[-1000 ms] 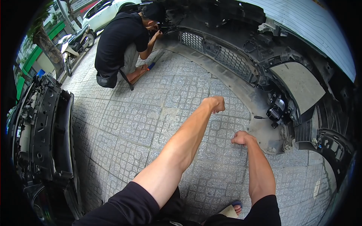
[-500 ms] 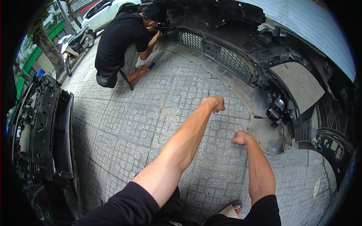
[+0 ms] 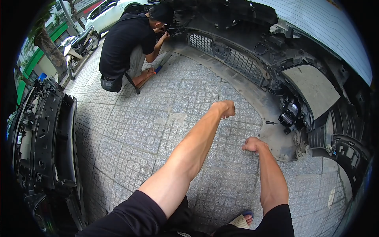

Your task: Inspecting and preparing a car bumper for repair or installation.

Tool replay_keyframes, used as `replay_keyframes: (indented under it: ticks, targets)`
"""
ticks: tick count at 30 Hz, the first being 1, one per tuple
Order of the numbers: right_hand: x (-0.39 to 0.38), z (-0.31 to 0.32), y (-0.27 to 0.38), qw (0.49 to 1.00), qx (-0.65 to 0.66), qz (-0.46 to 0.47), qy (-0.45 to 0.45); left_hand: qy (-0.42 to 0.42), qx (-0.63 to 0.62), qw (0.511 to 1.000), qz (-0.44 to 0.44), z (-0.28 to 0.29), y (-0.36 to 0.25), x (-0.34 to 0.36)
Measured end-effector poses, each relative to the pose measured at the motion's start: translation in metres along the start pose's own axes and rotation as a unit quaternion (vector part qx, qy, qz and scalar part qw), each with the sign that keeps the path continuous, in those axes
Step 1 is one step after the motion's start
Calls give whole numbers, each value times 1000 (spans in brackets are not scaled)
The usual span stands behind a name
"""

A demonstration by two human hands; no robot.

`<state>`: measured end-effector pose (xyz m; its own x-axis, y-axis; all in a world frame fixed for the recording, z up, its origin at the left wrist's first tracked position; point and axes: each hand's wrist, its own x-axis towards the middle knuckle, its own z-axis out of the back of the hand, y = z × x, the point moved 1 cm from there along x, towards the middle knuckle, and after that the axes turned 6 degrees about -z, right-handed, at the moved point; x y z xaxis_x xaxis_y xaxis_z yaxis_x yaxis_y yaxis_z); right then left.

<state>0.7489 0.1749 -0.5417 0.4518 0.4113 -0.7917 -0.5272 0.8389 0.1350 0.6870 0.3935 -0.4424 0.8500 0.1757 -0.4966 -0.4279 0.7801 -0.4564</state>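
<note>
Left hand (image 3: pixel 224 109) curled into a fist over the grey patterned paving (image 3: pixel 130 130); its palm side is hidden, so can't tell if it grips anything. Right hand (image 3: pixel 252 144), nearer the wearer, fingers also folded in, just beside the edge of the big curved black-and-grey plastic car bumper (image 3: pixel 252 94), which lies ahead and to the right. Left arm reaches forward and rightward, nearly straight; right forearm slants forward and slightly left. Person in black shirt (image 3: pixel 124 51) crouches at the bumper's far end.

The bumper (image 3: pixel 252 91) looks matt plastic, the paving (image 3: pixel 130 126) rough stone
</note>
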Motion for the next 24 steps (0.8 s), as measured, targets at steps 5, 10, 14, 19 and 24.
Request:
replay_keyframes:
  ticks: [5,10,14,19,24]
  targets:
    - [0,-2,0,1000,7,-7,-2,1,-11,1000,-3,0,-2,-2]
    - [-4,1,3,1000,7,-7,0,-1,-10,1000,9,1,-3,-4]
    - [-1,1,-2,1000,7,-6,-2,7,-9,1000,3,1,-8,-4]
    - [5,-1,-2,1000,11,0,-12,10,-13,1000,13,-1,-3,2]
    - [11,-4,-1,1000,7,10,-27,32,-7,999,20,-1,-2,2]
